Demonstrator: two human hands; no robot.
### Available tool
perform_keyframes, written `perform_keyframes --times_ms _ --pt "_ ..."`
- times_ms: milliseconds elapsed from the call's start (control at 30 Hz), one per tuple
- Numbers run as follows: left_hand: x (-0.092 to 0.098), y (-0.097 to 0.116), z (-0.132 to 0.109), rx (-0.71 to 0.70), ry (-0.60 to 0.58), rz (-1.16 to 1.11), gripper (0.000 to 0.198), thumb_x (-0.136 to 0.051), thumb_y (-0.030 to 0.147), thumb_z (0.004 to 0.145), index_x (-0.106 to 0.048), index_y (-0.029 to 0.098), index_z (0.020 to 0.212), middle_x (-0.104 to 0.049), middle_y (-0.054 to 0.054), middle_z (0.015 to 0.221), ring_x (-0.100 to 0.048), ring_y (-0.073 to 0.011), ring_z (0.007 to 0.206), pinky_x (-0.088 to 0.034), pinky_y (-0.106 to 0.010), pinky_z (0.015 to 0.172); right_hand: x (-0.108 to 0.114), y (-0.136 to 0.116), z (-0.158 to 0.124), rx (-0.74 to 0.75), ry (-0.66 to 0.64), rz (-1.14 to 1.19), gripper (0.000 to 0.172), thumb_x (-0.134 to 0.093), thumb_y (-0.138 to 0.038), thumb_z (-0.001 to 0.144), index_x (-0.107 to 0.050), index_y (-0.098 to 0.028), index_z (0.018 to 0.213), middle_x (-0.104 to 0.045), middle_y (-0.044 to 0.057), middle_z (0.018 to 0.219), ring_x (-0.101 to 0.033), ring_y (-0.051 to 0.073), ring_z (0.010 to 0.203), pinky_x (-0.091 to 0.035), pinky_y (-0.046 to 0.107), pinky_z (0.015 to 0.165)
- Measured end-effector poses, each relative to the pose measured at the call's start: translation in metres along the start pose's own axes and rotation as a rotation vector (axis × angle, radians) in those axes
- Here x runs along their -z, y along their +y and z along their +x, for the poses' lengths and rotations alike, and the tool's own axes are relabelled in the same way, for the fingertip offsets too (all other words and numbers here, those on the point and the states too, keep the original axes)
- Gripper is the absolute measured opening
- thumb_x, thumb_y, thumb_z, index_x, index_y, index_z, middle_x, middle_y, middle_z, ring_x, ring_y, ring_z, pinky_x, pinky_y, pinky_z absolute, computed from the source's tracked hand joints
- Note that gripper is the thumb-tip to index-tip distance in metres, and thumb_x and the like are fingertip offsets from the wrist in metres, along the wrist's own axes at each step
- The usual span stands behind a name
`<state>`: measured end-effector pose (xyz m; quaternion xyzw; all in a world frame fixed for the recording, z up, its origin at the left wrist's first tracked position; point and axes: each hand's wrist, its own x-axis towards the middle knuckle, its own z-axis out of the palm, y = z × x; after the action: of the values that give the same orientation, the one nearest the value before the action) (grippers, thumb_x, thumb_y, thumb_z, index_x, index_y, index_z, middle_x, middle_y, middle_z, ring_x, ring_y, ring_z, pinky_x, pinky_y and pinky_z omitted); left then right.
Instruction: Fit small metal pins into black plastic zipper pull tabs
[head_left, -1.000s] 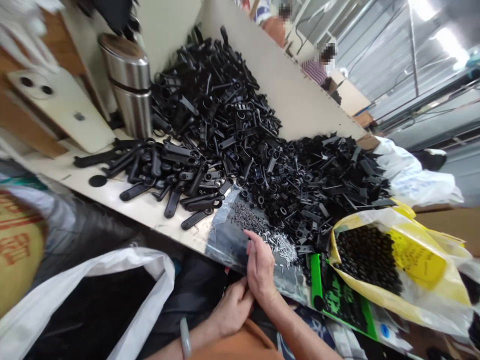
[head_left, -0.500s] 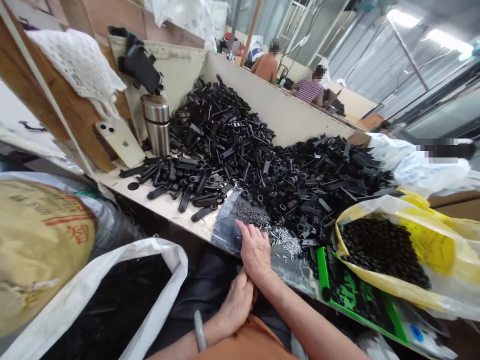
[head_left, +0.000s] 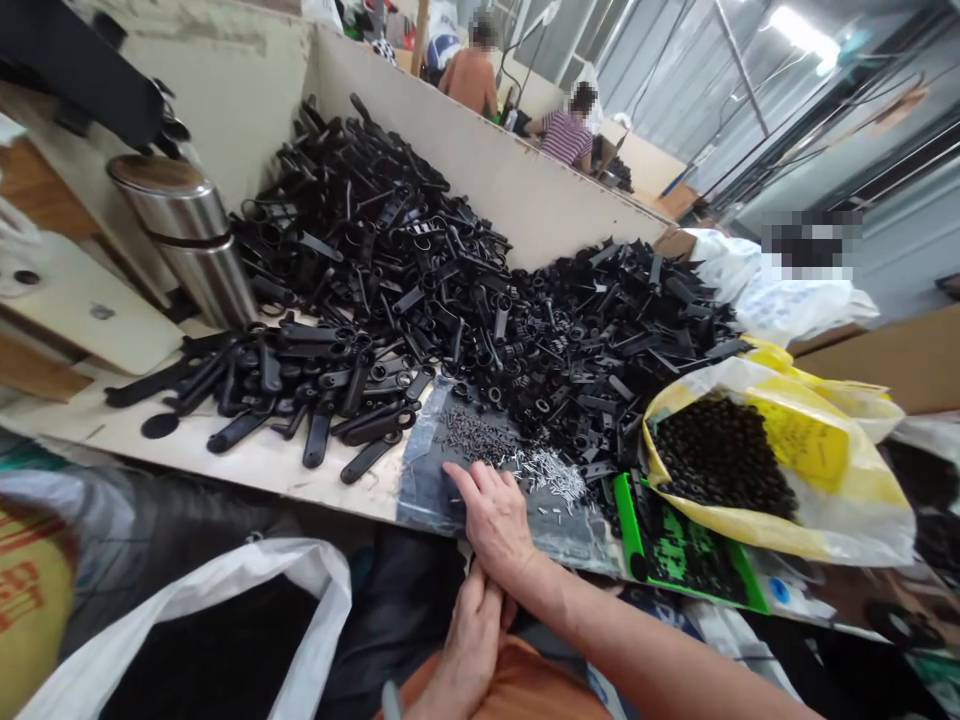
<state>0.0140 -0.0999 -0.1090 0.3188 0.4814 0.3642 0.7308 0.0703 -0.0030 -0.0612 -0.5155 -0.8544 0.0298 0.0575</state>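
My right hand [head_left: 496, 515] lies over the front of the dark mat [head_left: 427, 500], thumb stretched out to the left and apart from the fingers. Nothing shows in it. Close beyond its fingertips are a pile of small dark screws [head_left: 476, 435] and a heap of silvery pins [head_left: 553, 474]. My left hand [head_left: 474, 625] is held against the underside of my right wrist, near my body. Its fingertips are hidden there, so its grip is unclear. Large heaps of black plastic handle-like parts [head_left: 375, 240] rise behind the mat.
A steel flask [head_left: 202, 250] and a phone [head_left: 97, 310] stand at left. Several black handles [head_left: 315, 435] lie on the bench. At right are a green tray [head_left: 626, 525] and a yellow-white bag [head_left: 847, 530] of black pieces. An open white sack [head_left: 330, 590] sits below left. Two people work beyond the partition [head_left: 517, 190].
The camera view has turned and moved closer, so the bench things at left look larger. My hands keep nearly the same pose, the right at the mat, the left against its wrist.
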Motion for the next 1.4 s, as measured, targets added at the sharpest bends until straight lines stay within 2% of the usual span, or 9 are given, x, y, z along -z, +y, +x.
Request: perform_keyframes --times_ms 200,300,400,467,567,767,967,1167,1400 --pt "0.004 0.002 -0.001 0.025 -0.044 -0.034 0.062 -0.042 0.075 0.087 -0.061 0.020 0.108 -0.060 0.001 0.068 -0.046 -0.0080 0.043 -0.036 -0.019 0.041 -0.002 -0.001 -0.001 -0.034 0.152 0.192 0.043 -0.042 -0.003 0.094 -0.066 -0.023 0.123 -0.069 0.006 0.092 -0.060 0.022 0.083 -0.039 0.033 0.078" --pt "0.008 0.005 -0.001 -0.012 -0.048 0.026 0.076 -0.039 0.086 0.078 -0.060 0.017 0.104 -0.050 0.006 0.056 -0.027 -0.0057 0.033 -0.019 -0.019 0.032 0.002 0.003 0.000 -0.064 0.280 0.362 0.036 -0.037 -0.013 0.099 -0.068 -0.023 0.116 -0.068 0.003 0.084 -0.062 0.019 0.076 -0.043 0.029 0.074" --pt "0.016 0.013 -0.009 -0.098 0.012 0.108 0.074 -0.046 0.082 0.078 -0.064 0.017 0.108 -0.053 0.004 0.055 -0.042 -0.0109 0.038 -0.033 -0.022 0.036 0.022 0.014 -0.007 -0.133 0.397 0.544 0.038 -0.029 -0.026 0.105 -0.064 -0.021 0.118 -0.061 0.000 0.075 -0.060 0.017 0.070 -0.045 0.026 0.068" --pt "0.023 0.022 -0.020 -0.302 0.082 0.263 0.057 -0.050 0.067 0.087 -0.067 0.019 0.112 -0.067 -0.004 0.069 -0.065 -0.0187 0.063 -0.053 -0.027 0.058 0.043 0.022 -0.018 -0.183 0.456 0.633 0.041 -0.027 -0.034 0.107 -0.062 -0.019 0.122 -0.057 -0.001 0.075 -0.058 0.017 0.069 -0.045 0.026 0.066" --pt "0.031 0.038 -0.033 -0.786 0.254 0.700 0.037 -0.042 0.036 0.100 -0.067 0.021 0.123 -0.076 -0.011 0.101 -0.073 -0.0235 0.094 -0.057 -0.031 0.082 0.069 0.032 -0.041 -0.249 0.414 0.763 0.041 -0.038 -0.047 0.105 -0.064 -0.019 0.120 -0.049 -0.004 0.066 -0.049 0.015 0.060 -0.040 0.025 0.058" --pt "0.032 0.051 -0.026 -1.212 0.497 1.075 0.039 -0.045 0.022 0.102 -0.057 0.020 0.139 -0.073 -0.007 0.088 -0.073 -0.0196 0.077 -0.058 -0.026 0.073 0.066 0.028 -0.068 -0.426 0.081 1.294 0.057 -0.058 -0.070 0.089 -0.071 -0.018 0.107 -0.055 -0.002 0.067 -0.045 0.012 0.054 -0.032 0.023 0.049" --pt "0.024 0.060 -0.028 -0.769 0.289 0.701 0.035 -0.051 0.040 0.099 -0.066 0.024 0.127 -0.072 -0.011 0.111 -0.069 -0.0240 0.099 -0.054 -0.033 0.089 0.066 0.035 -0.072 -0.366 0.108 1.324 0.050 -0.064 -0.064 0.089 -0.076 -0.019 0.104 -0.065 0.002 0.078 -0.056 0.016 0.070 -0.042 0.024 0.060" --pt "0.020 0.085 -0.025 0.000 -0.173 0.044 0.057 -0.047 0.067 0.093 -0.066 0.015 0.107 -0.069 -0.004 0.069 -0.060 -0.0137 0.055 -0.039 -0.022 0.051 0.069 0.049 -0.079 -0.220 0.089 1.165 0.041 -0.050 -0.053 0.101 -0.076 -0.021 0.105 -0.072 0.005 0.090 -0.063 0.020 0.083 -0.047 0.029 0.077" --pt "0.010 0.090 -0.025 0.083 -0.225 0.105 0.065 -0.057 0.076 0.082 -0.062 0.016 0.106 -0.070 -0.003 0.070 -0.060 -0.0136 0.056 -0.047 -0.025 0.056 0.072 0.063 -0.076 -0.141 0.025 1.091 0.032 -0.050 -0.042 0.104 -0.075 -0.022 0.108 -0.071 0.003 0.088 -0.064 0.018 0.081 -0.047 0.027 0.076"
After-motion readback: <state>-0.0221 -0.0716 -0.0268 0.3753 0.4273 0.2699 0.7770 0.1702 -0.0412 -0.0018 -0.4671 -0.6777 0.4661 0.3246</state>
